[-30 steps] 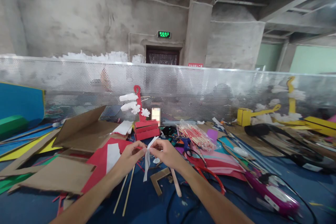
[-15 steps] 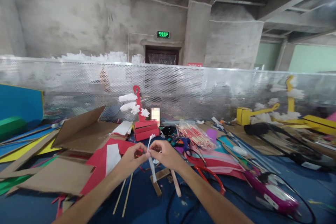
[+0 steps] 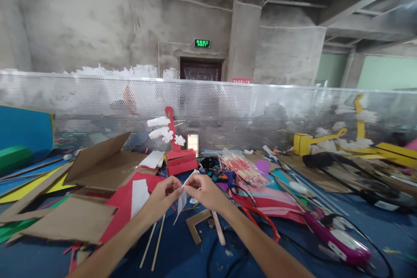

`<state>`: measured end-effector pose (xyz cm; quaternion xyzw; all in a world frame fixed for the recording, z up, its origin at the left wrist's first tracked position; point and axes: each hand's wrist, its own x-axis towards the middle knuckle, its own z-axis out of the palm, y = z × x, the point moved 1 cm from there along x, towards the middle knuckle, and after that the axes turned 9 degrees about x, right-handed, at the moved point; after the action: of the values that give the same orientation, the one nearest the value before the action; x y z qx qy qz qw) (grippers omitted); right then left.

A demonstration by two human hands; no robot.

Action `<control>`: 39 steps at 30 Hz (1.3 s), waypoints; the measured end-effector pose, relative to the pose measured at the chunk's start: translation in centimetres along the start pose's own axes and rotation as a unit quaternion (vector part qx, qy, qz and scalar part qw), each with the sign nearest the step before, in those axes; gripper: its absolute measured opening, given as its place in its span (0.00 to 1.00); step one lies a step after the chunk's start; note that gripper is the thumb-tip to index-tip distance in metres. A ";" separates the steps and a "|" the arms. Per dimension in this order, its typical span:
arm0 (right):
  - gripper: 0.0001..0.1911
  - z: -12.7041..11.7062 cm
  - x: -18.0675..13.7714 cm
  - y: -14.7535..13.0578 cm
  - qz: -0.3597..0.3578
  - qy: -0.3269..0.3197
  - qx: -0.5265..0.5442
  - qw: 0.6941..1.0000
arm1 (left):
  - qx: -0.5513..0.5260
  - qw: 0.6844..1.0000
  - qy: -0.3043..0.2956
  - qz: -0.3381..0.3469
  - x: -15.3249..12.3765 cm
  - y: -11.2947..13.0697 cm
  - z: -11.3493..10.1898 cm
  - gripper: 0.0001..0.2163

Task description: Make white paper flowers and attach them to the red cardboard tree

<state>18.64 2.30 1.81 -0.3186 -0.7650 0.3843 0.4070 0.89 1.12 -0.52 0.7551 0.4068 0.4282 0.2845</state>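
Note:
Between my hands, a thin strip of white tissue paper (image 3: 182, 202) is pinched at its middle, one end hanging down and the other pointing up to the right. My left hand (image 3: 168, 192) and my right hand (image 3: 202, 190) meet at the fingertips, both closed on the strip. Just behind them stands a red cardboard box (image 3: 181, 163) with a curved red upright (image 3: 172, 128), which carries white paper flowers (image 3: 168, 135) and white rolls. Below the hands lie an L-shaped cardboard piece (image 3: 195, 229) and thin wooden sticks (image 3: 158, 243) on the blue tabletop.
Brown cardboard (image 3: 70, 217) and red sheets (image 3: 122, 208) cover the left side. To the right lie a bag of sticks (image 3: 244, 168), red-handled scissors (image 3: 263, 221), a purple glue gun (image 3: 339, 239) with its black cord, and a black strap (image 3: 329, 173). A perforated metal screen (image 3: 228, 113) runs behind.
The paper strip has turned between my fingers: its lower end now swings to the left and its upper end leans right. Both hands stay in nearly the same place.

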 end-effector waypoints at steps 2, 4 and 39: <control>0.07 0.0 0.0 0.0 0.001 -0.002 0.004 1.000 | 0.008 1.000 -0.001 0.000 0.0 0.1 0.0 0.14; 0.08 0.0 0.0 -0.1 -0.003 -0.005 0.005 1.000 | 0.023 1.000 0.000 -0.001 0.0 0.1 0.0 0.14; 0.05 0.3 0.1 0.7 -0.025 0.014 -0.013 1.000 | 0.029 1.000 -0.007 0.005 -0.2 -0.3 0.5 0.09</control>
<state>18.44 2.61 1.11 -0.3104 -0.7720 0.3592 0.4228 1.14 1.02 -1.03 0.7677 0.4137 0.4126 0.2632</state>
